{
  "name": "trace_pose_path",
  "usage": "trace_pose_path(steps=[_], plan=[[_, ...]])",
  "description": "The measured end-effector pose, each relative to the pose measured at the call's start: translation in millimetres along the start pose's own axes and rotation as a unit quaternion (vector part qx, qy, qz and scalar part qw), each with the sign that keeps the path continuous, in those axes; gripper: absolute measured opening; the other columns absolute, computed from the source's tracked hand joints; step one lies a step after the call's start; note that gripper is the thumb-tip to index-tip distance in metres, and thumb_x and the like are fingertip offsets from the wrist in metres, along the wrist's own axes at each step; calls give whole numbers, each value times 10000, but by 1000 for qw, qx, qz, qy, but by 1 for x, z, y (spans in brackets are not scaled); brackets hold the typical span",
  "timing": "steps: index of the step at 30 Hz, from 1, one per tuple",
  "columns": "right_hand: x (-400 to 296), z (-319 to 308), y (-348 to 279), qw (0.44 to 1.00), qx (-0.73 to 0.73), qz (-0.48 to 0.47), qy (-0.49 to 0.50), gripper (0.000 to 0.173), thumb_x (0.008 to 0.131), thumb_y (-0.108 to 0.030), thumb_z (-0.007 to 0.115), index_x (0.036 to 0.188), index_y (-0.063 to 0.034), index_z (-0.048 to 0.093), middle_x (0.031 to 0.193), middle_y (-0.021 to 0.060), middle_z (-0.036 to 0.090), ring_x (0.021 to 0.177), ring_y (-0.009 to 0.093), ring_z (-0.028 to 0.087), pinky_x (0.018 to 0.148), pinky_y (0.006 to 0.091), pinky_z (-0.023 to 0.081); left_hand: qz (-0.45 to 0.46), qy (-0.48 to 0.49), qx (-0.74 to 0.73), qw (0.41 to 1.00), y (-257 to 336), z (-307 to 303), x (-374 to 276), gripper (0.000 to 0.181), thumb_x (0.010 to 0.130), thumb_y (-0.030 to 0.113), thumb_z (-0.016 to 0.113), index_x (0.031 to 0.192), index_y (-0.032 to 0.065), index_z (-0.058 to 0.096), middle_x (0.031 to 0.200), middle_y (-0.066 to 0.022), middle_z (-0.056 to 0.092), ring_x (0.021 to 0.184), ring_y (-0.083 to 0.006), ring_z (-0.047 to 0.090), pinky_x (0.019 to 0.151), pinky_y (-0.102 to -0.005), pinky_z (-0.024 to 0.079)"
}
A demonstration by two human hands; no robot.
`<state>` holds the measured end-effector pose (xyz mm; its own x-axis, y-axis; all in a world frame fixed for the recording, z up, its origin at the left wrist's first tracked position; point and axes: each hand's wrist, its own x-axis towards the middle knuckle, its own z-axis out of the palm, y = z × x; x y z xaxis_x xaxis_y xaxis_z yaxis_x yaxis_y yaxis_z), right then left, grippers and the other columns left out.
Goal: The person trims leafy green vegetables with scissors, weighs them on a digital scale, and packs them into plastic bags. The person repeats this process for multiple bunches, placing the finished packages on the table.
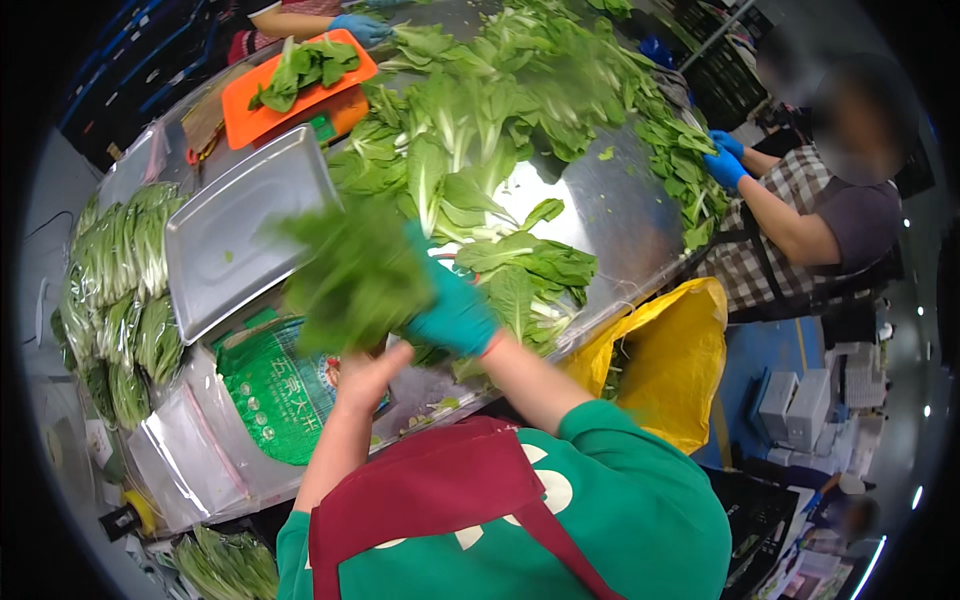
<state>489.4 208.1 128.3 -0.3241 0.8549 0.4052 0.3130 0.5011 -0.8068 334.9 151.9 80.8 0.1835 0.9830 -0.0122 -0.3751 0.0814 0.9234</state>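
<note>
A blurred bunch of leafy greens (356, 274) is held between my two hands above the table's near edge. My right hand (457, 300), in a teal glove, grips its right side. Bare-skinned, my left hand (371, 375) is at the lower end of the bunch, its fingers partly hidden by leaves. Left of the bunch lies an empty metal tray (247, 232), tilted on the table. Loose leafy greens (457, 112) spread over the steel table beyond my hands, and more lie just right of my glove. Under my left forearm is a green printed sack (274, 397).
An orange scale tray (300, 90) holding greens stands at the back left. Bagged greens (124, 285) are piled at the left. A yellow sack (675, 360) hangs open by the near right edge. Co-workers with blue gloves handle greens at the right (726, 161) and the far side (360, 30).
</note>
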Motion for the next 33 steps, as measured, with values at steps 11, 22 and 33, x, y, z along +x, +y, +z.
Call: trace_pose_path(steps=[11, 22, 33], plan=[[-52, 96, 13, 981, 44, -62, -180, 808, 764, -117, 547, 1367, 9, 24, 1373, 240, 204, 1244, 365, 276, 1001, 376, 278, -128, 200, -114, 965, 18, -64, -47, 547, 798, 265, 587, 1264, 66, 380, 1221, -96, 464, 1122, -258, 433, 936, -363, 342], [160, 136, 16, 953, -237, 87, -166, 650, 749, -517, 519, 1095, 30, 457, 989, 211, 568, 886, 331, 580, 740, 401, 473, -104, 352, 590, 720, 114, -145, 113, 745, 769, 621, 443, 1164, -10, 471, 1110, -188, 517, 1021, -351, 495, 869, -419, 380], [59, 19, 107, 923, -274, 243, 116, 400, 758, -430, 602, 760, -34, 549, 777, 164, 540, 762, 326, 545, 651, 378, 440, 195, 463, 396, 769, 73, -160, 46, 442, 824, 229, 579, 1184, -1, 464, 1102, -163, 509, 1049, -232, 475, 872, -321, 392]])
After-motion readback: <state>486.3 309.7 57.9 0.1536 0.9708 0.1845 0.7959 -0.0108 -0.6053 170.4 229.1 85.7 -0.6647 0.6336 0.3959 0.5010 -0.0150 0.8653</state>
